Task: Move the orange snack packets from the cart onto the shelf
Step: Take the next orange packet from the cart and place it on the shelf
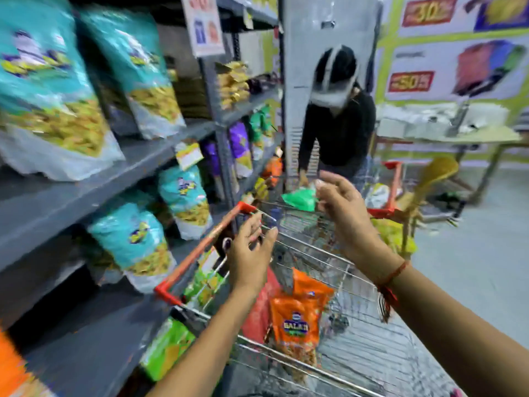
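Head view, with the wire cart (323, 253) as the landmark. Both hands hang above its basket and hold nothing. The left hand (252, 253) hovers over the cart's left rim, near the red-orange handle bar (200, 247), its grip open with the fingers loosely curled. The right hand (346, 213) is raised over the far middle of the basket, its grip open too, thumb and fingers spread apart around empty air.

The orange snack packets (297, 316) stand upright inside the near end of the cart, below and between the two forearms, leaning against a red packet (260, 310). The grey shelf (94, 333) runs along the cart's left side, with teal snack bags (134, 239) on its tiers and green packets (169, 348) low beside the cart. Beyond the cart's far end, another person (337, 118) bends over a second trolley.

By my reading, this is the reach step: no packet is gripped yet. The next move calls for lowering a hand into the basket, closing on the top edge of an orange packet, then lifting it clear of the wire rim and swinging left to the shelf.
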Available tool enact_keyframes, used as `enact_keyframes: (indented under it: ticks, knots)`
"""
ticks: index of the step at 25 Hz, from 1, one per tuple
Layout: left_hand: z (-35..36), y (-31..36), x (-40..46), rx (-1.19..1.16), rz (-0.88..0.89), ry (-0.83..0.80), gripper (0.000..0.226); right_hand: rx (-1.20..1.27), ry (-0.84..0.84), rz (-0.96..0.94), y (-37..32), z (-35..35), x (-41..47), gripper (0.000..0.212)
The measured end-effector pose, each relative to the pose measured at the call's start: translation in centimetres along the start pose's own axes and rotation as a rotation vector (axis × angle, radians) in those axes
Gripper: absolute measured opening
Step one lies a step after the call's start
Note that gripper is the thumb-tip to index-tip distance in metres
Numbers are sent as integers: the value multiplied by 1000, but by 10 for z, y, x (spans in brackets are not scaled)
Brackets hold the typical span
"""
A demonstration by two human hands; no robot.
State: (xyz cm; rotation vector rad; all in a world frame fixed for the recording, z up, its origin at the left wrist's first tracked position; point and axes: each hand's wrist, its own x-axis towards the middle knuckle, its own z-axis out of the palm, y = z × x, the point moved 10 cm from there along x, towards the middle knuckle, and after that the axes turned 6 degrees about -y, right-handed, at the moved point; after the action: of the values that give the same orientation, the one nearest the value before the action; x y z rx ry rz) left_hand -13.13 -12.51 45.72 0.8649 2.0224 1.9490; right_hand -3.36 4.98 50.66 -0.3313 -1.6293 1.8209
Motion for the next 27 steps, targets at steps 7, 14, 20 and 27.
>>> enact_keyframes:
  ticks: [7, 14, 20, 27]
  knots:
    - [95, -338, 17, 356, -843, -474, 48, -378, -151, 651, 321, -138, -13, 43]
    - [80, -561, -72, 514, -1367, -795, 34, -530, -551, 1178, 531, -151, -108, 67]
    - [92, -622, -127, 307, -1550, -665, 74, -389, -470, 1276, 608, -143, -147, 76]
    - [109, -575, -103, 266, -1484, -643, 74, -315, -443, 1243, 606, -162, -146, 59]
